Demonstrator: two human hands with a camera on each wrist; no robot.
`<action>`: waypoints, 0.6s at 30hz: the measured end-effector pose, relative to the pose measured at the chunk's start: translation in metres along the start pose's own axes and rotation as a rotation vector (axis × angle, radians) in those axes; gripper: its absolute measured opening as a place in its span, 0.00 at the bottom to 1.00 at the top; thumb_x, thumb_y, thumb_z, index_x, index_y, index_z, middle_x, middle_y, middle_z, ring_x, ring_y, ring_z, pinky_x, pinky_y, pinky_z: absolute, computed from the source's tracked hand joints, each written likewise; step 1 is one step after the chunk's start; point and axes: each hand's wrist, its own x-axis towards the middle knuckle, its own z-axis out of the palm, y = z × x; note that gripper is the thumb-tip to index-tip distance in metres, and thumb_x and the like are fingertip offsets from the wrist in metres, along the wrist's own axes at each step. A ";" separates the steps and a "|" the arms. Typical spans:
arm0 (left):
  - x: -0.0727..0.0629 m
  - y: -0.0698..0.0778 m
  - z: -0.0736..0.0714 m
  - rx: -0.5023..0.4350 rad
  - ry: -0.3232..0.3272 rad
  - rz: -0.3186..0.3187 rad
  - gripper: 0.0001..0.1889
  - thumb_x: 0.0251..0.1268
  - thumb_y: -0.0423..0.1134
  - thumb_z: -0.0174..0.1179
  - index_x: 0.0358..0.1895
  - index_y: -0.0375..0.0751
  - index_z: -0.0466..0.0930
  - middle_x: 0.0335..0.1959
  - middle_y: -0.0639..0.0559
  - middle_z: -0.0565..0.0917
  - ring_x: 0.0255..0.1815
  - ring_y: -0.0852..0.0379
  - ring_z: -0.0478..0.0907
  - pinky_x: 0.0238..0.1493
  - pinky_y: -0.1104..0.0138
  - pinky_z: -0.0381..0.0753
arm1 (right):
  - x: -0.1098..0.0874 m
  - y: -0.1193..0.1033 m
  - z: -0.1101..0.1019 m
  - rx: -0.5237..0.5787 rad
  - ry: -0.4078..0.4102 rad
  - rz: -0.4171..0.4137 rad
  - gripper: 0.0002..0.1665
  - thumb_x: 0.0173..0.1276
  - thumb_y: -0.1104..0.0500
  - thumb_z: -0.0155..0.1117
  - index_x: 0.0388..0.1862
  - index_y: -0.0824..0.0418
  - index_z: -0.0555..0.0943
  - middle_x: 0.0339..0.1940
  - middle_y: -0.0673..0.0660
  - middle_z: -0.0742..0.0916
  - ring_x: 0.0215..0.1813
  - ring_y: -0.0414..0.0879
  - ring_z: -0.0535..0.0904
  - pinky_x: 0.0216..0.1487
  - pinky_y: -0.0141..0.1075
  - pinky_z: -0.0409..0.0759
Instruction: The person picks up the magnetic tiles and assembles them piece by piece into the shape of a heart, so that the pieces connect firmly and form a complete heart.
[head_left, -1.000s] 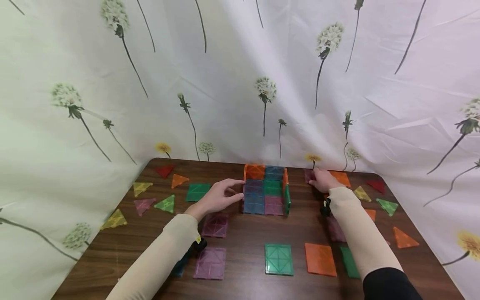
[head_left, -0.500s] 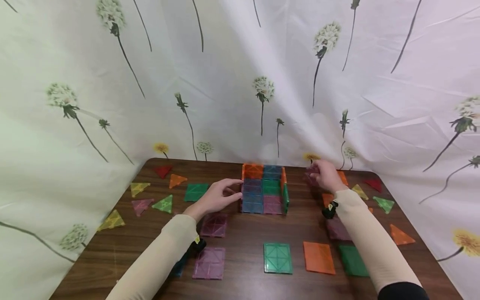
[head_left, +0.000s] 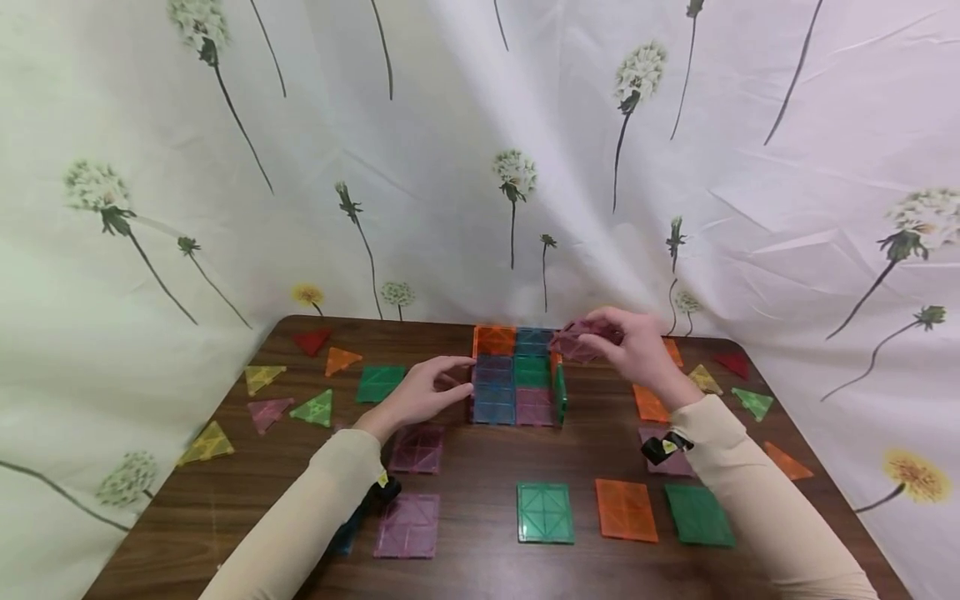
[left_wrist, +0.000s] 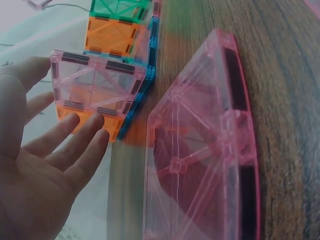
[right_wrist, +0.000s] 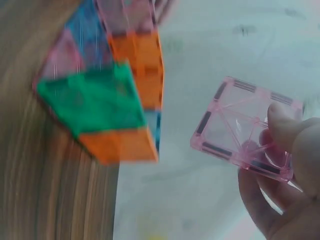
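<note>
Near the table's back edge stands an open box of translucent magnetic tiles [head_left: 495, 404], with a floor of blue, green and pink squares and upright walls of orange and green. My left hand [head_left: 420, 392] is at its left side, fingers spread. In the left wrist view its fingertips lie at the edges of an upright pink wall tile [left_wrist: 97, 82]; whether they press it is unclear. My right hand [head_left: 637, 354] pinches a pink square magnetic tile [right_wrist: 232, 125] between thumb and fingers. That tile is raised above the box's back right corner, apart from the walls in the right wrist view.
Loose square tiles lie in front, including a green square [head_left: 545, 512], an orange square [head_left: 626, 510] and a purple square [head_left: 407, 527]. Triangle tiles, such as a yellow one [head_left: 207, 443] and a red one [head_left: 732, 364], lie along both sides. A flowered curtain [head_left: 442, 167] hangs behind.
My right hand has lifted the pink square tile off the table at the back right and carried it left to the box. The left hand has stayed at the box's left side.
</note>
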 end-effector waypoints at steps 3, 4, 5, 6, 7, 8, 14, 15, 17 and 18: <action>0.000 -0.002 0.000 0.004 -0.001 0.003 0.27 0.77 0.52 0.63 0.75 0.55 0.74 0.73 0.49 0.76 0.59 0.47 0.84 0.58 0.48 0.84 | -0.001 -0.012 0.012 0.046 -0.040 -0.039 0.10 0.68 0.65 0.75 0.47 0.60 0.88 0.35 0.54 0.91 0.29 0.41 0.87 0.30 0.35 0.86; 0.000 -0.002 0.000 0.005 -0.001 0.006 0.27 0.77 0.52 0.63 0.76 0.55 0.74 0.73 0.49 0.76 0.59 0.47 0.84 0.59 0.48 0.83 | -0.001 -0.016 0.016 0.057 -0.057 -0.045 0.10 0.68 0.65 0.76 0.47 0.59 0.88 0.36 0.53 0.91 0.30 0.40 0.87 0.31 0.35 0.87; 0.000 -0.002 0.001 0.004 -0.001 0.003 0.27 0.77 0.52 0.63 0.75 0.56 0.74 0.73 0.49 0.76 0.59 0.48 0.84 0.59 0.48 0.83 | -0.001 -0.018 0.020 0.058 -0.070 -0.057 0.09 0.68 0.65 0.76 0.46 0.58 0.88 0.36 0.52 0.90 0.30 0.39 0.87 0.31 0.35 0.87; 0.000 -0.003 0.001 0.002 -0.001 0.006 0.27 0.77 0.52 0.63 0.75 0.56 0.74 0.73 0.49 0.76 0.59 0.47 0.84 0.59 0.47 0.83 | -0.001 -0.019 0.024 0.045 -0.081 -0.078 0.09 0.67 0.64 0.76 0.45 0.58 0.88 0.35 0.51 0.90 0.30 0.38 0.86 0.32 0.34 0.86; 0.000 -0.003 0.001 0.002 0.001 0.008 0.27 0.77 0.52 0.63 0.76 0.55 0.74 0.73 0.49 0.76 0.59 0.47 0.84 0.59 0.47 0.83 | -0.001 -0.020 0.029 0.029 -0.092 -0.097 0.09 0.67 0.64 0.77 0.45 0.57 0.88 0.35 0.50 0.90 0.30 0.37 0.85 0.32 0.34 0.86; 0.000 -0.004 0.001 -0.001 0.001 0.010 0.27 0.77 0.52 0.63 0.76 0.55 0.74 0.73 0.49 0.76 0.59 0.47 0.84 0.59 0.47 0.83 | -0.001 -0.021 0.033 0.015 -0.104 -0.118 0.09 0.67 0.63 0.77 0.45 0.57 0.88 0.35 0.50 0.90 0.31 0.37 0.85 0.32 0.34 0.85; 0.000 -0.002 0.000 -0.003 -0.005 0.004 0.29 0.78 0.52 0.63 0.77 0.50 0.73 0.74 0.48 0.76 0.59 0.47 0.84 0.59 0.47 0.83 | -0.004 -0.025 0.053 -0.055 -0.177 -0.222 0.10 0.66 0.63 0.78 0.46 0.60 0.89 0.37 0.52 0.90 0.33 0.39 0.83 0.33 0.35 0.84; 0.000 -0.002 0.000 -0.001 -0.005 0.007 0.29 0.78 0.52 0.62 0.77 0.49 0.73 0.74 0.48 0.76 0.59 0.47 0.84 0.59 0.47 0.83 | -0.005 -0.026 0.055 -0.067 -0.191 -0.230 0.10 0.66 0.64 0.78 0.46 0.60 0.89 0.37 0.52 0.90 0.33 0.39 0.83 0.34 0.35 0.84; -0.001 -0.001 0.000 -0.001 -0.005 0.009 0.29 0.78 0.52 0.62 0.77 0.48 0.73 0.73 0.47 0.76 0.59 0.46 0.84 0.58 0.47 0.83 | -0.006 -0.026 0.059 -0.083 -0.223 -0.227 0.10 0.67 0.64 0.77 0.46 0.60 0.89 0.37 0.51 0.90 0.35 0.39 0.84 0.35 0.35 0.85; -0.001 0.000 -0.001 -0.003 -0.003 0.012 0.29 0.78 0.52 0.63 0.77 0.48 0.73 0.73 0.46 0.76 0.59 0.46 0.84 0.58 0.47 0.84 | -0.007 -0.026 0.061 -0.090 -0.238 -0.219 0.10 0.68 0.63 0.77 0.47 0.60 0.89 0.37 0.51 0.90 0.36 0.39 0.84 0.36 0.34 0.85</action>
